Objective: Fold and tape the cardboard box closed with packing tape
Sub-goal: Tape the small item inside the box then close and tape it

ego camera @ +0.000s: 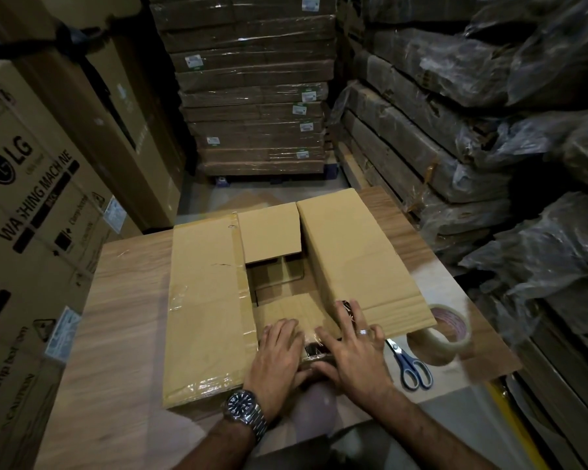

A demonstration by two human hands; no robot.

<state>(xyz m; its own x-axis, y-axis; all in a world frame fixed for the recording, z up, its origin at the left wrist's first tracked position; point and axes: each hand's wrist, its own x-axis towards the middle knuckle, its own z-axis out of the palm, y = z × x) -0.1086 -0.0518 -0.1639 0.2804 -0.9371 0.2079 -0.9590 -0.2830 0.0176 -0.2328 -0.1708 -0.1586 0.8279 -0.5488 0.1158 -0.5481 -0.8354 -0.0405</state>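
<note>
On the box flap (287,308), left hand (279,351), right hand (353,347)

The brown cardboard box (323,276) sits mid-table with its top half open. The short flap at 12 o'clock (269,232) and the short flap at 6 o'clock (286,310) are folded inward, leaving a dark gap between them. The long flap at 9 o'clock (201,293) lies out flat, streaked with old shiny tape. The long flap at 3 o'clock (353,252) slopes. A roll of clear packing tape (428,349) lies at 4 o'clock, partly behind that flap's near corner.
</note>
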